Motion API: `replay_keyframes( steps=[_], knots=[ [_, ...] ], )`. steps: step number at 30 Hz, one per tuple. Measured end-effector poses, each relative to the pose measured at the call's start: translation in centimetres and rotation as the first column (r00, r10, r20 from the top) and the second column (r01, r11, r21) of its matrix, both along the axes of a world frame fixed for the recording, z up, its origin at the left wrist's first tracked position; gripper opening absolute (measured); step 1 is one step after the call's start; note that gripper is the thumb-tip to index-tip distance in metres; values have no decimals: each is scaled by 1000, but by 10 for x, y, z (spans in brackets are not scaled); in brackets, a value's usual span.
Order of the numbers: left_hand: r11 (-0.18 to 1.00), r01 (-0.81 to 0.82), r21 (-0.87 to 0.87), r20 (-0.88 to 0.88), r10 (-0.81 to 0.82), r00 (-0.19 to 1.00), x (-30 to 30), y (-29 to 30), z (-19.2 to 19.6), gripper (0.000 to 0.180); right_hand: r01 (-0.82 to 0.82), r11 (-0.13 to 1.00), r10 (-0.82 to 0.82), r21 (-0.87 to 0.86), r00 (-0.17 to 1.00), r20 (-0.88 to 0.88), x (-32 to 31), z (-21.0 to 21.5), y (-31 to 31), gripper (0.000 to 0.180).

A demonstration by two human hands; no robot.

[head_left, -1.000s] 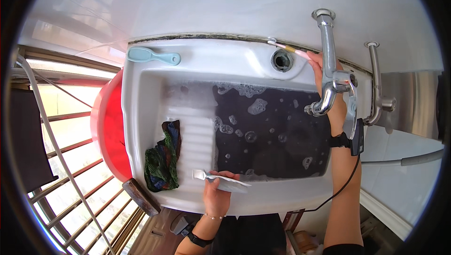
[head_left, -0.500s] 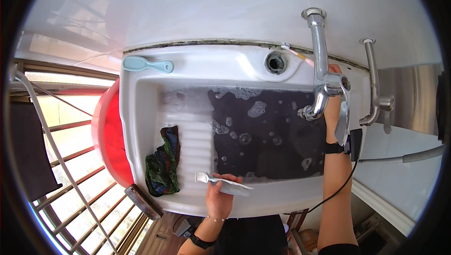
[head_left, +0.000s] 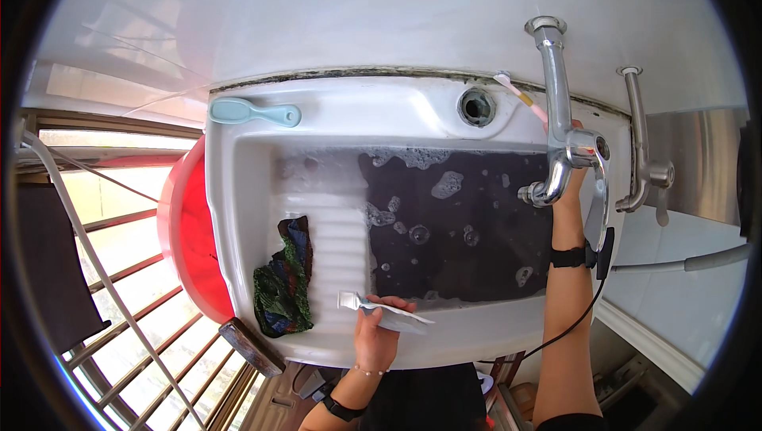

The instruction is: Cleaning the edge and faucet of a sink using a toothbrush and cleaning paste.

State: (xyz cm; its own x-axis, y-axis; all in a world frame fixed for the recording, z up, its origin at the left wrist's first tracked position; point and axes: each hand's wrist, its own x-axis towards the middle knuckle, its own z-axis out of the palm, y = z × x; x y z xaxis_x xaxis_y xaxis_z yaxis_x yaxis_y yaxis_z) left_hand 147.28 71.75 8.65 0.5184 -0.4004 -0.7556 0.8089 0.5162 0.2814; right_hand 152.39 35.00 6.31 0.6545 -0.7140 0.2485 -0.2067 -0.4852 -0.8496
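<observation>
My left hand [head_left: 377,344], at the front edge of the sink, is closed round a white and silver squeeze tube [head_left: 405,321] with a white cap end. The tube is tilted, its cap toward the ribbed washboard slope. My right hand [head_left: 577,182] reaches behind the chrome faucet [head_left: 558,90], which hides most of it. From it a pink toothbrush [head_left: 529,101] with a gold band sticks out, its head at the blackened seam [head_left: 357,74] between sink and wall. A crumpled dark green and blue patterned cloth [head_left: 282,288] lies on the slope's left side.
Dark grey water [head_left: 468,264] with suds fills the sink's right part. A light-blue brush [head_left: 254,112] lies on the back left rim, a drain hole [head_left: 477,107] on the back ledge. Also around are a red basin [head_left: 186,232], a dark-topped block [head_left: 252,346] and a second faucet [head_left: 635,137].
The whole view has shifted slightly. The toothbrush head has slid a little to the right along the seam, relative to the drain hole. My left hand still holds the tube in the same way.
</observation>
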Motion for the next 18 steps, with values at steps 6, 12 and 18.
replay_keyframes(
  steps=[6, 12, 18],
  knots=[
    [1000, 25, -8, 15, -25, 1000, 1, 6, -4, 21, -98, 982, 93, -163, 995, -39, 56, 29, 56, 17],
    [999, 6, -40, 8, -5, 1000, 9, 14, -1, 22, -31, 958, 30, -287, 1000, -7, 20, 0, 23, 17],
    [999, 4, -51, 7, -4, 1000, 12, 17, -2, 23, -78, 973, 82, -216, 997, 9, 47, 18, 52, 17]
  ],
)
